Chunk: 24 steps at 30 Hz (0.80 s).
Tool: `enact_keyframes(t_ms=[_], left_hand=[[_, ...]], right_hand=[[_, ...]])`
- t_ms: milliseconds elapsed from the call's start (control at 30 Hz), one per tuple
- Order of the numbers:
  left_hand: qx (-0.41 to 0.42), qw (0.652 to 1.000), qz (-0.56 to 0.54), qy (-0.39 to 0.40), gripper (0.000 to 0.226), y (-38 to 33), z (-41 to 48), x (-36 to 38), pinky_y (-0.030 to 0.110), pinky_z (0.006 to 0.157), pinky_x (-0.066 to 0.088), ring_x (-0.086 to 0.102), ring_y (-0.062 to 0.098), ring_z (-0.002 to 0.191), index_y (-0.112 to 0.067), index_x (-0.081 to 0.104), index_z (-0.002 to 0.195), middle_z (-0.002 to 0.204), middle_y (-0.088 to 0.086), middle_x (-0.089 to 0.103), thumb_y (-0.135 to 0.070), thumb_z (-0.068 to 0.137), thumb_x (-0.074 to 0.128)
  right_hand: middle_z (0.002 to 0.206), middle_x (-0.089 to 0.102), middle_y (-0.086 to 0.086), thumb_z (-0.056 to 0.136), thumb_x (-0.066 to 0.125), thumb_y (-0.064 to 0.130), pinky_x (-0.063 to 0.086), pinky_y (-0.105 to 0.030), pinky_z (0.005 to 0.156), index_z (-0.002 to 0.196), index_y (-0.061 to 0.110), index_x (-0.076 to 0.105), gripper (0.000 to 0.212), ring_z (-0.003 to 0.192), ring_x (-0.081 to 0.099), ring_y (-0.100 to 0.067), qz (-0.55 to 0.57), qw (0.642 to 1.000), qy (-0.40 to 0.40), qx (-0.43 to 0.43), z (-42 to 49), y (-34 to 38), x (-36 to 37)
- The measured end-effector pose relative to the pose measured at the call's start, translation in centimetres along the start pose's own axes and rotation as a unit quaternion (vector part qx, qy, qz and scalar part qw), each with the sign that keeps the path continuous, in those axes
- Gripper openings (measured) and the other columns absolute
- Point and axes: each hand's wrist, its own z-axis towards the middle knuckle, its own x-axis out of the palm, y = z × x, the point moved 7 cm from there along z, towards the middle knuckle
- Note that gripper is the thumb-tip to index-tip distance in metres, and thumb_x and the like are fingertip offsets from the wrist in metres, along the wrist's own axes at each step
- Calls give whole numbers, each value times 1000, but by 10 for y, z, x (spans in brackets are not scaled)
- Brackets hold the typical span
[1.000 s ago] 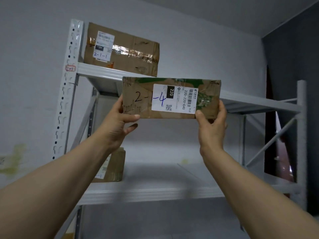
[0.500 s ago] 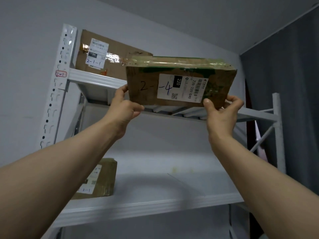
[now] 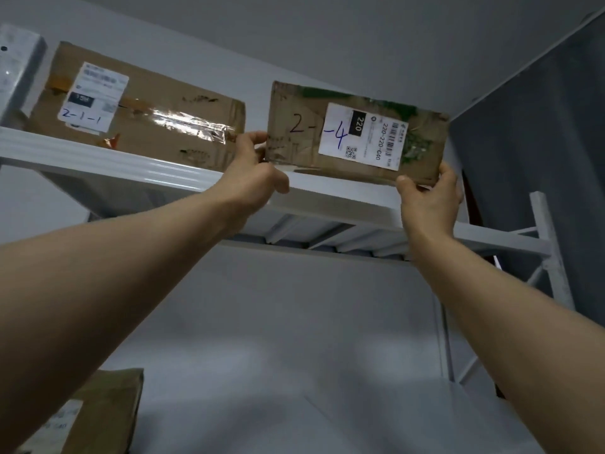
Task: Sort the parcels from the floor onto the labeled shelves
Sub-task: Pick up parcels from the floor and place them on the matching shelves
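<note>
A brown cardboard parcel (image 3: 304,132) with a white label and the handwritten mark "2-1-4" is held up at the front edge of the top white shelf (image 3: 108,163). My left hand (image 3: 252,172) grips its lower left corner. My right hand (image 3: 429,198) grips its lower right corner from below. The parcel's bottom edge is at the shelf's edge; whether it rests on the shelf I cannot tell. Another cardboard parcel marked "2-1-1" (image 3: 163,109) sits on the same shelf, just to the left.
A white upright post (image 3: 16,63) of the rack stands at the far left, another post (image 3: 550,253) at the right. A third cardboard parcel (image 3: 108,407) lies on the lower shelf at bottom left. A dark curtain (image 3: 537,142) hangs on the right.
Both hands have lifted the "2-1-4" parcel from below the top shelf up to its front edge, to the right of the "2-1-1" parcel. The view has tilted upward.
</note>
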Motion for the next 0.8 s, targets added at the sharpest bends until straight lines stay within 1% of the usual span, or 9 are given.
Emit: enact_keyframes(t_ms=[67,133,300,433,567,633,700,767,800], left_hand=[[0,1000,13,14,77,10,29,26,39,99,44,54,17,114,-25,30,139,124,-3,57,5,76,63],[-6,999,39,18,82,21,51,50,37,95,47,57,23,116,-19,30,144,127,4,58,0,72,64],[15,986,164,27,79,39,94,109,42,101,48,53,26,117,-21,27,148,132,7,54,-5,80,62],[24,978,208,11,62,43,117,148,42,96,51,56,26,111,-11,36,138,125,10,56,-12,82,63],[69,980,187,-7,43,36,135,168,25,76,47,55,13,101,-15,37,122,112,2,57,-11,86,62],[62,981,184,-9,43,42,140,174,21,70,44,55,13,101,-14,36,120,109,0,55,-9,86,61],[29,975,222,-14,48,57,143,179,24,68,43,54,18,103,-11,35,127,110,3,53,-12,87,62],[-2,961,276,-27,59,73,144,184,30,72,43,50,23,101,-10,30,134,106,4,49,-18,86,63],[-13,954,300,-26,65,80,143,188,35,79,46,51,26,101,-12,27,137,101,3,49,-22,84,63]], right_hand=[[136,42,-1,88,67,30,29,-3,69,144,25,42,61,79,43,9,-22,1000,9,-14,32,-24,6],[129,42,2,86,69,30,25,-1,63,139,30,42,60,78,41,8,-34,999,12,-28,60,-46,10],[127,41,-2,90,65,37,29,-11,62,124,31,44,40,76,42,3,-79,996,45,-16,107,-112,16],[121,34,2,91,64,34,35,-15,70,121,30,46,35,76,44,1,-64,998,22,-14,131,-146,3],[121,40,0,91,62,36,33,-14,66,115,30,47,28,77,45,0,-30,999,7,-15,154,-159,-7],[122,43,-1,91,61,36,34,-16,66,113,28,48,27,78,47,-1,-30,999,18,-21,162,-165,-7],[122,43,-1,91,61,35,33,-16,65,111,26,49,26,78,47,-2,-47,998,34,-21,167,-174,-5],[119,37,0,91,60,37,34,-19,71,110,25,47,26,82,50,-7,-66,996,55,-8,171,-186,-4],[118,33,0,91,58,39,36,-24,77,110,26,46,27,86,53,-15,-78,995,63,5,172,-193,-4]])
